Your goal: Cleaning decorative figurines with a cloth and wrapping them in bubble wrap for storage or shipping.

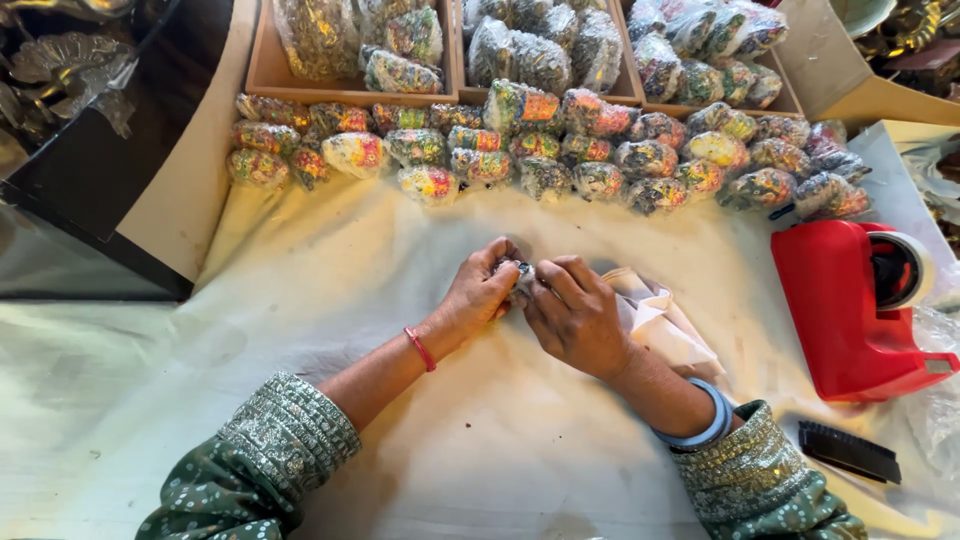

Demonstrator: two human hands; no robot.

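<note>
Seen from above, two hands meet at the middle of a counter (300,330) covered with a pale cloth. The left hand (482,292) is curled nearly closed, fingertips pinched on a small dark item (522,270) held between both hands. The right hand (577,312) is also curled, its fingers bent over the same item from the other side. The item is mostly hidden by the fingers, so its kind cannot be told. A thin red bangle (420,348) circles the left wrist, a pale blue bangle (700,425) the right; both sleeves are green and patterned.

Just beside the right hand, partly under it, lies a folded piece of white paper (660,320). Along the far edge of the counter sit rows of small colourful wrapped bundles (540,150), with wooden trays (262,70) holding more behind them. Near the right edge stands a red tape dispenser (850,305), and a black comb-like strip (850,452) lies near the front right corner.
</note>
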